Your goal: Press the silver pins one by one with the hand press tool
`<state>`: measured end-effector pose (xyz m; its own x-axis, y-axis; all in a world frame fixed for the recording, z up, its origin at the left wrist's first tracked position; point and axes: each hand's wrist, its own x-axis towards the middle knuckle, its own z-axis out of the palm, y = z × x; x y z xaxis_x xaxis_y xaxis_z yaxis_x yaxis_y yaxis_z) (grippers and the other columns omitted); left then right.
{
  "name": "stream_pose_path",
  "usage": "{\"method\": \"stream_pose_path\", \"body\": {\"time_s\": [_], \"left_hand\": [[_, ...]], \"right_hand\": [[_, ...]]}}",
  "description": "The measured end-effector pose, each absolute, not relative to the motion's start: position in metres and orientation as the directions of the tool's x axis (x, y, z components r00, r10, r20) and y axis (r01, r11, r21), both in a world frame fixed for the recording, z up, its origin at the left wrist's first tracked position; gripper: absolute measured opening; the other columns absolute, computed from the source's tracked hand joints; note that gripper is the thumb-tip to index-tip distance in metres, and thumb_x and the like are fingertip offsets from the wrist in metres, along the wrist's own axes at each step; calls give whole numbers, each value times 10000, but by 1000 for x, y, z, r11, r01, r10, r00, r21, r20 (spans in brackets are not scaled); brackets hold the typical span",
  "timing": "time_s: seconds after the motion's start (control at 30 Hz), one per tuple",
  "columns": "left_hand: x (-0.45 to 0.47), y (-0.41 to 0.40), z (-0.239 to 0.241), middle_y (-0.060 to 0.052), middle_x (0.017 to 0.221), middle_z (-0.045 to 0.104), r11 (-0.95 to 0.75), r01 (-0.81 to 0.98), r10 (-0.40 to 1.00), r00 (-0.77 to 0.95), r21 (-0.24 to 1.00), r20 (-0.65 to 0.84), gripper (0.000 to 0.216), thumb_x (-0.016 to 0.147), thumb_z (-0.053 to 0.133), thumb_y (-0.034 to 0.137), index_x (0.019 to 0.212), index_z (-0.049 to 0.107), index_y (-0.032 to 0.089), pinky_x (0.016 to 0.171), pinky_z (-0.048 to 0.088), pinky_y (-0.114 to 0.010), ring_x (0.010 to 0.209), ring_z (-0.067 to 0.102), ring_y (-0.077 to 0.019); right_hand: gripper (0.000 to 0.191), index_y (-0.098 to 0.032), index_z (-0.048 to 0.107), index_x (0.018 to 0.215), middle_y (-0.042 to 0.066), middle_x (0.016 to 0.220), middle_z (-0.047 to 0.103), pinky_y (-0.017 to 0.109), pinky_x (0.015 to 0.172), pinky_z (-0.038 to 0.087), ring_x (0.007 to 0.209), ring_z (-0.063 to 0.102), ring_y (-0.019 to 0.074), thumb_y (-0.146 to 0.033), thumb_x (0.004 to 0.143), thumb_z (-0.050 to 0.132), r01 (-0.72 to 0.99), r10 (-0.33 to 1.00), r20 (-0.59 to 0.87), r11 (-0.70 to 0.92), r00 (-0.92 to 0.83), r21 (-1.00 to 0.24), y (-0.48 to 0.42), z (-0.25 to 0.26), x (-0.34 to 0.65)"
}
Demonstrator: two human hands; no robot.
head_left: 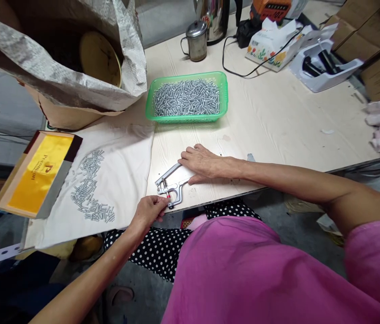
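Silver snap-fastener pliers (176, 188) lie at the table's front edge, with a spring near the head and a bit of red at the jaw. My right hand (200, 163) is closed over their handles. At the jaw, my left hand (149, 209) has its thumb and fingers pinched together; whatever small piece they hold is hidden. To the left, loose small metal pieces (90, 193), like short springs or screws, lie in a curved heap on a white cloth (131, 171). A green plastic basket (186, 119) beyond my hands holds many more such pieces.
An open woven sack (132, 58) stands at the back left, with a yellowish round container (100, 58) inside. A yellow box (38, 173) sits at the left edge. Farther back are a metal mug (197, 42), a tissue pack (270, 47), a black cable and a white tray (328, 74).
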<state>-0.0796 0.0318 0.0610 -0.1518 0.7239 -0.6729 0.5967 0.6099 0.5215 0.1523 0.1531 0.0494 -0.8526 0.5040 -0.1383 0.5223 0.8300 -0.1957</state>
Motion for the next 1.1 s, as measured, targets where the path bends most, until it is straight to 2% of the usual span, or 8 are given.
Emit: {"method": "stream_pose_path", "body": {"time_s": [0.1, 0.2, 0.33, 0.47, 0.67, 0.83, 0.93, 1.1], "left_hand": [[-78, 28, 62, -65, 822, 697, 210, 843, 949, -56, 495, -309, 347, 913, 615, 504, 836, 720, 182, 683, 545, -343, 740, 657, -222], [-66, 37, 56, -136, 1215, 686, -196, 907, 979, 203, 373, 20, 372, 960, 616, 430, 1240, 661, 189, 914, 557, -436, 1080, 642, -295], [-50, 67, 37, -212, 1427, 569, -440, 862, 895, 442, 250, 51, 629, 943, 666, 380, 1469, 441, 119, 1051, 499, -521, 1252, 543, -344], [-48, 89, 25, -189, 1376, 595, -474, 847, 872, 489, 242, -2, 644, 953, 645, 347, 1497, 393, 114, 1024, 505, -509, 1183, 557, -328], [-41, 95, 27, -125, 1110, 667, -417, 878, 898, 437, 233, -41, 335, 996, 565, 292, 1296, 595, 148, 906, 521, -431, 1030, 567, -293], [-38, 105, 28, -100, 987, 668, -382, 891, 913, 405, 244, -47, 175, 994, 560, 250, 1096, 680, 175, 873, 516, -406, 987, 580, -283], [-41, 106, 24, -127, 1109, 690, -375, 892, 922, 386, 252, 4, 270, 981, 583, 255, 1226, 643, 157, 936, 527, -443, 1043, 600, -297], [-34, 78, 6, -210, 1486, 556, -403, 881, 914, 373, 249, 161, 397, 1020, 504, 230, 1402, 528, 125, 1146, 432, -558, 1402, 489, -354]], "right_hand": [[514, -93, 609, 1191, 157, 1181, 605, 419, 867, 354, 1089, 470, 313, -498, 903, 741, 526, 512, -124, 822, -850, -219, 149, 49, 152], [508, -89, 607, 1208, 164, 1207, 595, 403, 859, 367, 1099, 468, 303, -472, 906, 746, 539, 527, -117, 809, -842, -235, 148, 48, 152], [577, -63, 574, 1280, 180, 1255, 581, 388, 878, 407, 1116, 472, 295, -437, 889, 772, 541, 523, -143, 795, -840, -275, 146, 51, 156], [614, -41, 541, 1333, 191, 1266, 590, 392, 911, 432, 1121, 494, 297, -371, 879, 788, 594, 578, -146, 757, -803, -272, 143, 53, 161], [182, -112, 646, 1114, 159, 1098, 647, 401, 861, 449, 1048, 532, 277, -213, 1029, 520, 614, 606, -106, 769, -789, -175, 141, 37, 158], [226, -158, 648, 1024, 121, 1015, 651, 384, 845, 441, 965, 528, 248, -214, 1059, 432, 594, 605, -26, 772, -796, -226, 147, 20, 155], [186, -149, 649, 1093, 135, 1106, 641, 391, 879, 444, 1028, 518, 263, -302, 1016, 576, 602, 633, 46, 755, -773, -258, 155, 20, 160], [539, -86, 617, 1274, 190, 1228, 605, 405, 927, 430, 1063, 520, 278, -515, 951, 666, 487, 532, 24, 790, -846, -372, 179, 30, 172]]}}
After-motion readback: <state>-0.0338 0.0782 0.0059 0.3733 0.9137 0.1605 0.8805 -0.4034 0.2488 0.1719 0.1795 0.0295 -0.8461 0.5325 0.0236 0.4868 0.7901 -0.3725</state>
